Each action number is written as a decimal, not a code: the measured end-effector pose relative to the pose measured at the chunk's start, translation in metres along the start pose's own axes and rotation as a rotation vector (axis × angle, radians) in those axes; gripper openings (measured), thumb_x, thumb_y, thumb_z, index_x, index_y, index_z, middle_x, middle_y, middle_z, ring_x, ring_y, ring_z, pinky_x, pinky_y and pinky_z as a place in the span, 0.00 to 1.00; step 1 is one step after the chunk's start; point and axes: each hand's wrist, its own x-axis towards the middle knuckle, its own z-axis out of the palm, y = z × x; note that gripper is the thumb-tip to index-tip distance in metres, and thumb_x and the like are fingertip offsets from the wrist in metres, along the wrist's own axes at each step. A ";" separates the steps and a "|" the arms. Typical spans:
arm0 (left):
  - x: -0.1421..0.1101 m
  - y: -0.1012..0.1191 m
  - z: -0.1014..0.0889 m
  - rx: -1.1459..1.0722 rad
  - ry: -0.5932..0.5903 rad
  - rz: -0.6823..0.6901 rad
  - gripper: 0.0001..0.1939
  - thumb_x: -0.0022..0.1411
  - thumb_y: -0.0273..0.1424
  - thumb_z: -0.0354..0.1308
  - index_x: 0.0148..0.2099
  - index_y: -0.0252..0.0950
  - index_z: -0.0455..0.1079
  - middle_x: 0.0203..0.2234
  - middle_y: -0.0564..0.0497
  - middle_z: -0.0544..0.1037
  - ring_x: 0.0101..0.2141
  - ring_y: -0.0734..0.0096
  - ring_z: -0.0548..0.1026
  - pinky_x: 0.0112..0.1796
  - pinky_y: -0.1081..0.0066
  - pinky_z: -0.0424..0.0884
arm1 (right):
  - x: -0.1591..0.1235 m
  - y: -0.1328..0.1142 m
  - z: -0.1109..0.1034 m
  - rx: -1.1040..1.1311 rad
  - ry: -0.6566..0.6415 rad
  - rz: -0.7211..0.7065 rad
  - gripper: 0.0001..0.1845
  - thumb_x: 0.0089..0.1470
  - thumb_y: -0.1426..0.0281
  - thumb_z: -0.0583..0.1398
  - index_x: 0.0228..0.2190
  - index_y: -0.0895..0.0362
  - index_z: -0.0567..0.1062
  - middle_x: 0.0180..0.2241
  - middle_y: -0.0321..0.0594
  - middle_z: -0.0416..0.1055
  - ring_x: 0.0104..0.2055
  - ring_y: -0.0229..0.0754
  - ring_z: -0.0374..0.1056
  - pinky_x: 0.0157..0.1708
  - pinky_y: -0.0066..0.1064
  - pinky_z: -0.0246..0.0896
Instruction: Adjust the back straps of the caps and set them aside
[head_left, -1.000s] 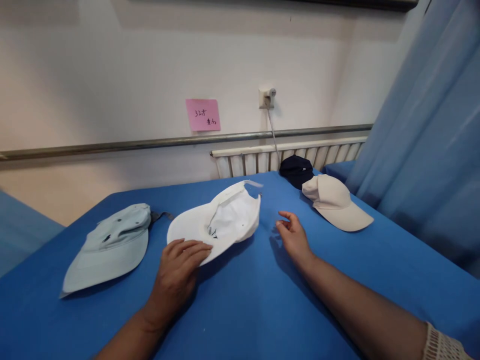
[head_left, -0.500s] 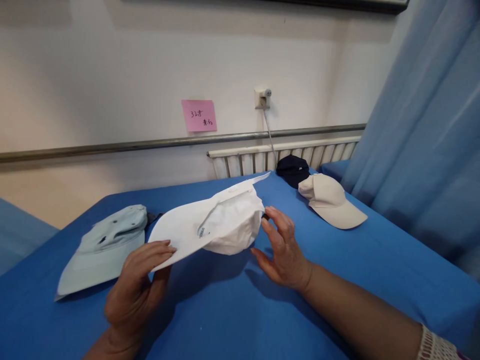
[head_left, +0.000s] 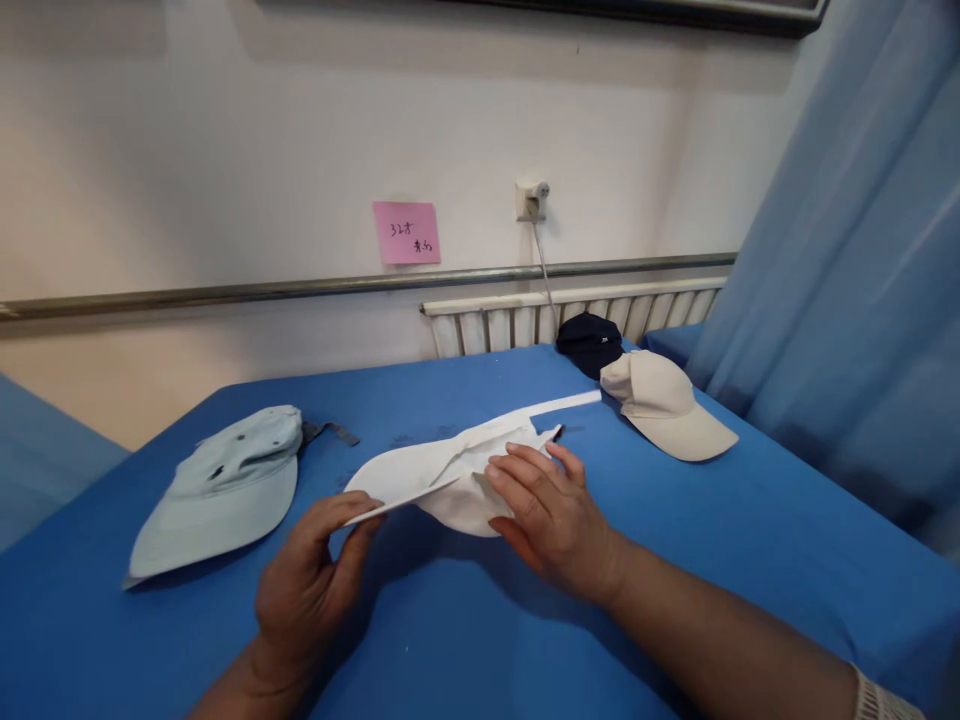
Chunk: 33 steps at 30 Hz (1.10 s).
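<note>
My left grip [head_left: 311, 580] pinches the brim [head_left: 401, 465] of the white cap [head_left: 459, 503]; my right grip [head_left: 555, 515] curls around its crown [head_left: 466, 512], above the blue worktop [head_left: 457, 640]. I expect it light, the stiff brim surer to hold than the soft crown. A beige cap [head_left: 664, 400] lies beyond.

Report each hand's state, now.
Left hand: closed, holding the white cap by its brim.
Right hand: half-curled against the same cap; whether it grips cannot be told.
</note>
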 end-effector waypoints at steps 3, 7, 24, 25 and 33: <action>-0.002 0.000 0.000 -0.016 -0.028 0.056 0.08 0.61 0.24 0.58 0.43 0.39 0.69 0.34 0.51 0.78 0.37 0.69 0.78 0.41 0.69 0.75 | 0.000 0.006 0.003 0.056 -0.101 0.029 0.28 0.59 0.68 0.59 0.58 0.60 0.60 0.50 0.51 0.71 0.55 0.50 0.63 0.59 0.51 0.45; -0.003 0.005 -0.002 -0.088 -0.086 0.157 0.13 0.60 0.21 0.58 0.46 0.40 0.68 0.34 0.52 0.78 0.38 0.69 0.78 0.42 0.70 0.75 | -0.003 0.012 0.008 0.170 -0.165 0.035 0.10 0.60 0.71 0.55 0.43 0.58 0.71 0.36 0.44 0.73 0.40 0.46 0.66 0.47 0.44 0.57; -0.009 -0.010 0.038 -0.041 -0.394 -0.273 0.25 0.65 0.37 0.52 0.63 0.38 0.58 0.54 0.40 0.71 0.50 0.56 0.74 0.49 0.54 0.73 | -0.002 0.066 0.038 1.611 0.479 1.483 0.09 0.54 0.76 0.57 0.36 0.58 0.75 0.39 0.45 0.78 0.46 0.46 0.73 0.48 0.37 0.70; -0.011 -0.009 0.043 -0.062 -0.431 -0.274 0.25 0.66 0.36 0.52 0.63 0.37 0.57 0.54 0.40 0.71 0.51 0.57 0.74 0.49 0.54 0.73 | -0.004 0.067 0.040 1.577 0.487 1.517 0.08 0.54 0.75 0.57 0.36 0.58 0.75 0.38 0.45 0.78 0.46 0.46 0.74 0.47 0.37 0.71; -0.013 -0.010 0.051 -0.122 -0.528 -0.344 0.25 0.65 0.35 0.52 0.64 0.38 0.58 0.50 0.41 0.76 0.47 0.58 0.77 0.44 0.57 0.76 | -0.015 0.063 0.050 1.437 0.227 1.517 0.06 0.54 0.73 0.59 0.35 0.61 0.74 0.34 0.46 0.78 0.35 0.45 0.76 0.37 0.37 0.72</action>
